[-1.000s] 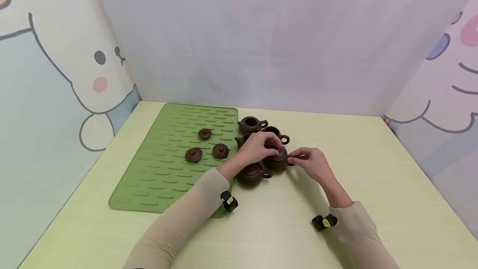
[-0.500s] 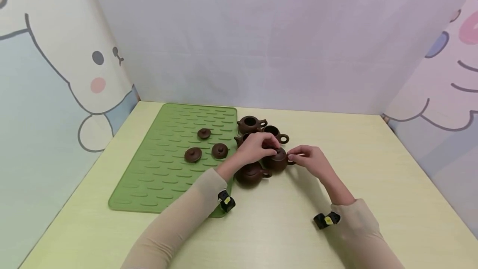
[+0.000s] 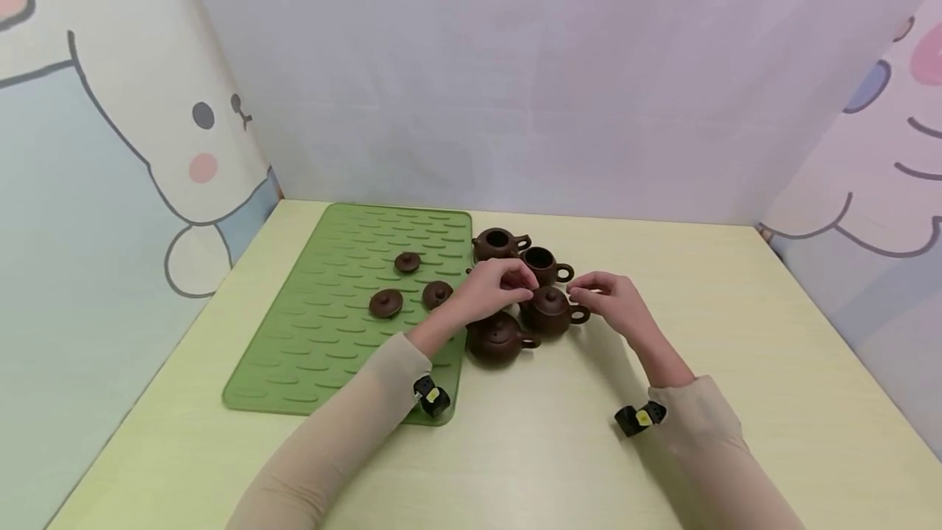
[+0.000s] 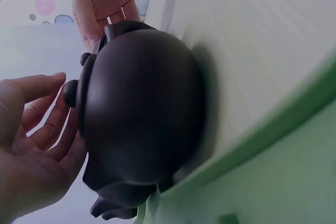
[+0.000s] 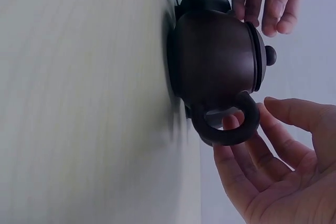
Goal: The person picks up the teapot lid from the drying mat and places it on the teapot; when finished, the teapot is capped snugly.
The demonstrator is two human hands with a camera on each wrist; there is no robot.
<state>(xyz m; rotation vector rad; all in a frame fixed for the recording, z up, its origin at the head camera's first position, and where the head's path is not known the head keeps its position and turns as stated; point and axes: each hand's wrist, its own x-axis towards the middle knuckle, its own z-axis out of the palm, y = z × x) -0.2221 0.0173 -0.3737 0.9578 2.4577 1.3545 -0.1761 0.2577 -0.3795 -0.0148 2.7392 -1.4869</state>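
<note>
A dark brown lidded teapot (image 3: 548, 321) stands on the table, its handle pointing right. Just past that handle my right hand (image 3: 616, 307) hovers with fingers spread, its fingertips close to the handle (image 5: 226, 132) in the right wrist view. To the left of the lid knob, my left hand (image 3: 491, 291) is held with thumb and fingers apart, nothing between them. A second lidded teapot (image 3: 491, 345) sits in front, and fills much of the left wrist view. Behind are two lidless teapots (image 3: 495, 253) (image 3: 543, 274); another is mostly hidden by my left hand.
A green textured mat (image 3: 294, 350) covers the table's left part. Lying on it are three brown lids: a back lid (image 3: 407, 262), a left lid (image 3: 386, 303) and a right lid (image 3: 437, 294), partly near my left forearm. A pale wall (image 3: 500, 105) rises behind the table.
My left fingers have let go of the lid knob and moved left. My right hand has released the teapot handle and lifted slightly. The lidded teapot stays in place.
</note>
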